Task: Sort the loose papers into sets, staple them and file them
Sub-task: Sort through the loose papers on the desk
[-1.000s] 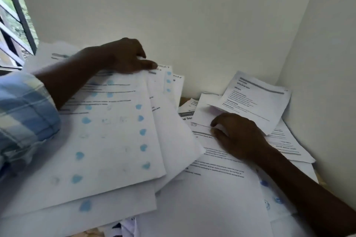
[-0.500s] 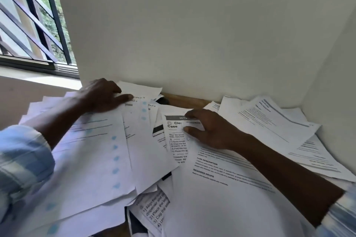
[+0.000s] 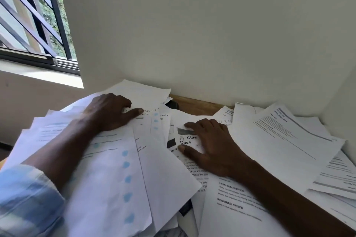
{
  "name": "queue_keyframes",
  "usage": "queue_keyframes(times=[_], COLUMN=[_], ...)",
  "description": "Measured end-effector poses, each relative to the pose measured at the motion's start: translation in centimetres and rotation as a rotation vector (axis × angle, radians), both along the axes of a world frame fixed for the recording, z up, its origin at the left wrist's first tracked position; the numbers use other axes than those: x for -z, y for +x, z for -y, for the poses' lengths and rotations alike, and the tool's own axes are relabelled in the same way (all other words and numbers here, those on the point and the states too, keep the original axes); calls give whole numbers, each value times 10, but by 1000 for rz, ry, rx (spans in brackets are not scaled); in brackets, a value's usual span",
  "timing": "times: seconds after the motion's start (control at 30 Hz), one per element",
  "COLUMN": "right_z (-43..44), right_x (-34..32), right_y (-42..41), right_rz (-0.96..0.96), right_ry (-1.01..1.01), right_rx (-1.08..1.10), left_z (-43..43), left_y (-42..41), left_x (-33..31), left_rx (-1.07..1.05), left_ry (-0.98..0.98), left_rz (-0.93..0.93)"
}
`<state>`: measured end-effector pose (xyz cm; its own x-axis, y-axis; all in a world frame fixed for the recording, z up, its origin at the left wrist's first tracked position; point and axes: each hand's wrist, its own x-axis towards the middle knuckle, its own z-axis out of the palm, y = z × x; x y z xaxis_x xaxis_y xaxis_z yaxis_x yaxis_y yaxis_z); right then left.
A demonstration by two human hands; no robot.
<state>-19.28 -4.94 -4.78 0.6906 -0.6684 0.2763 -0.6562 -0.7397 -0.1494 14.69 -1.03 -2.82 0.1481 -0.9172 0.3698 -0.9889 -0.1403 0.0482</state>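
Observation:
Loose printed papers cover the table. On the left lies a stack of sheets with blue dots (image 3: 115, 179), fanned out and slightly blurred. My left hand (image 3: 109, 113) holds its far edge, fingers curled over the top and thumb lying on the paper. In the middle is a sheet headed "Case" (image 3: 185, 141) with a grey bar. My right hand (image 3: 210, 146) rests flat on it with straight, spread fingers. A sheet reading "TASK DESCRIPTION" (image 3: 231, 204) lies under my right forearm.
More printed sheets (image 3: 289, 140) are piled at the right against the side wall (image 3: 342, 102). A strip of bare wooden tabletop (image 3: 194, 105) shows at the back, with a small dark object (image 3: 172, 104) half under paper. A barred window (image 3: 34, 15) is at the upper left.
My right hand has moved left from the right-hand pile onto the "Case" sheet and flattened. My left hand keeps hold of the dotted stack. The view has tilted up, showing more wall and window.

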Motion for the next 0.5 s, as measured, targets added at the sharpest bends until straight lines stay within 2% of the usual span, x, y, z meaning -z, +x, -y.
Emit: queue_keyframes(times=[0.13, 0.33, 0.43, 0.5], right_z=[8, 23, 32, 52], right_x=[-6, -15, -26, -36], right_y=[-16, -54, -52, -37], right_rz=[-25, -45, 210, 318], right_ry=[-15, 135, 244, 222], right_rx=[-35, -230, -210, -108], left_z=[2, 4, 3, 1], left_y=[0, 5, 3, 1], left_x=[0, 5, 4, 2], left_rx=[-6, 4, 18, 17], left_ry=[-11, -74, -72, -60], left_rz=[-16, -23, -31, -27])
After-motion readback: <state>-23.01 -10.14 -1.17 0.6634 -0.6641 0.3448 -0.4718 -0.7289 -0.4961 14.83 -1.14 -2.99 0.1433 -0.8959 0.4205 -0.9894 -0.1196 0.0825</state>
